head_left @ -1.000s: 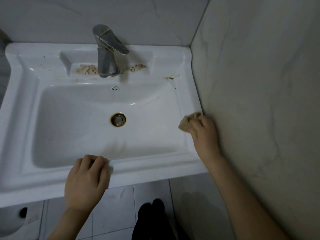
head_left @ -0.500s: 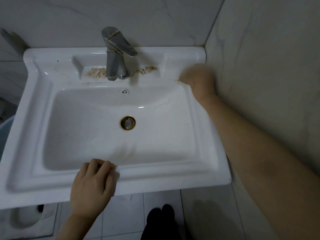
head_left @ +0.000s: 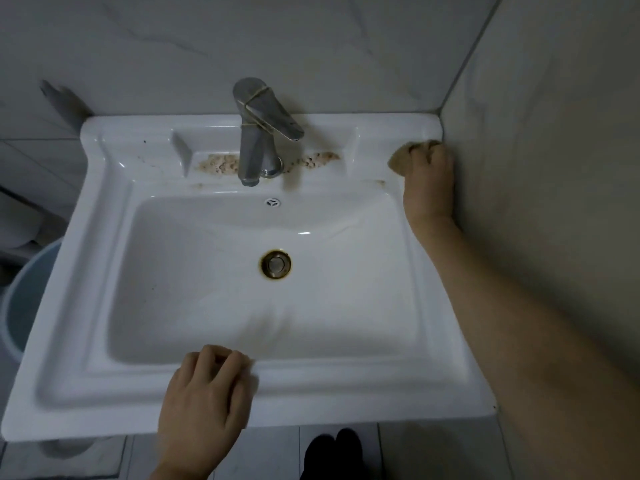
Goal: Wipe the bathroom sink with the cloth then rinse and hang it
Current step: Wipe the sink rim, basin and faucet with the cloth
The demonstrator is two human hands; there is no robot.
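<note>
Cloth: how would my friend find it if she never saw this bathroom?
Start at the white sink and go to its back right corner, by the side wall. There the right hand grips the cloth on the rim. It is tan and bunched up, unlike the flat brown stains by the faucet.

sink (head_left: 104, 341): white glazed rectangular basin; brown crust on its back ledge either side of the faucet (head_left: 254, 147).
cloth (head_left: 400, 160): tan, bunched in the right hand (head_left: 429, 181), on the ledge well right of the faucet.
</note>
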